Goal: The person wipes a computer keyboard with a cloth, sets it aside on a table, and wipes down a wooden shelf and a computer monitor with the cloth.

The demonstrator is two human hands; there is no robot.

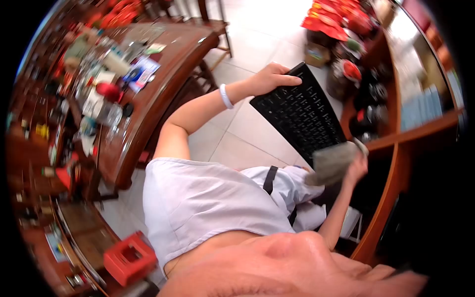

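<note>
My left hand [275, 79], with a pale bracelet at its wrist, grips one end of a black keyboard [302, 114]. Its fingers wrap that end, and the keyboard hangs tilted over the floor with its keys facing me. At the opposite end my right hand [357, 167] holds a greyish cloth [331, 163], blurred by motion. The cloth overlaps the lower end of the keyboard; whether it touches the keys I cannot tell.
A wooden table [183, 44] crowded with bottles, papers and small items stands to the left. On the right is a wooden desk [420, 129]. A red plastic object [129, 258] sits lower left. Red items [326, 22] are piled at the upper right.
</note>
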